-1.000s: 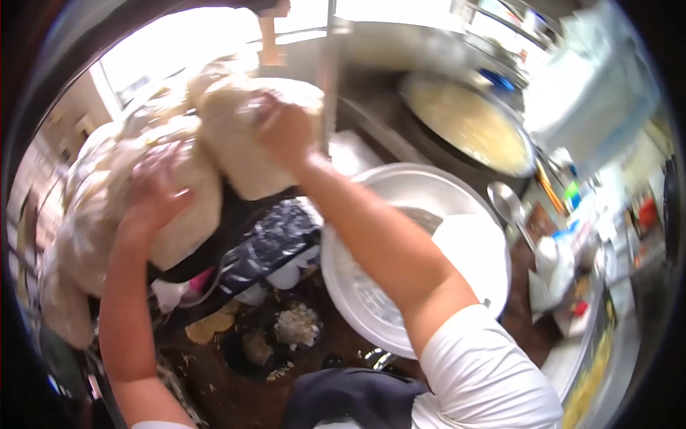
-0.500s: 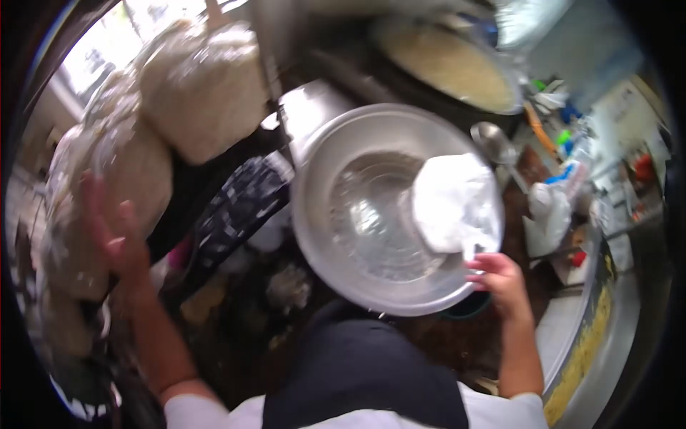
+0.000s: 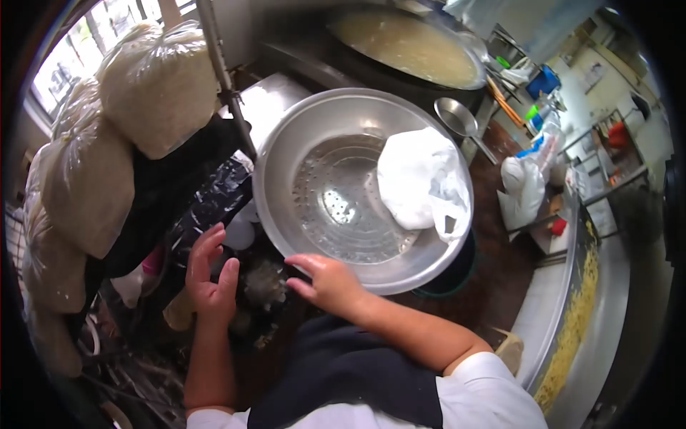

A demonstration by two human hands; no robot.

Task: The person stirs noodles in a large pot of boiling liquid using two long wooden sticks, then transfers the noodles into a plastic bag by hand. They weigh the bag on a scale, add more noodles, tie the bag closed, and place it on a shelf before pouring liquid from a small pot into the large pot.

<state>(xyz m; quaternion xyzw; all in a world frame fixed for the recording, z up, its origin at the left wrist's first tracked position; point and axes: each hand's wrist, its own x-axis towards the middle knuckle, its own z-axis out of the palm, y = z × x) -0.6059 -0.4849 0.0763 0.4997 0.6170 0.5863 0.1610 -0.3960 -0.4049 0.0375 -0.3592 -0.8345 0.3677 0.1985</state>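
A large metal basin (image 3: 279,136) with small holes in its bottom sits in the centre. Inside it on the right lies a white plastic bag (image 3: 414,179), its handles over the basin's inner wall. Left of the basin's lower edge, my left hand (image 3: 213,279) is raised with thumb and fingers apart, holding nothing. My right hand (image 3: 325,282) is at the basin's lower left rim, thumb and fingers apart and nothing between them.
Large filled clear bags (image 3: 89,179) are stacked at the left. A wide pan of cloudy liquid (image 3: 407,46) stands behind the basin, with a metal ladle (image 3: 457,118) beside it. Yellow noodles (image 3: 572,336) lie in a long tray at the right.
My right hand has let go of the white bag and moved left across the basin's front. My left hand has moved right, away from the stacked bags. The whole view has shifted.
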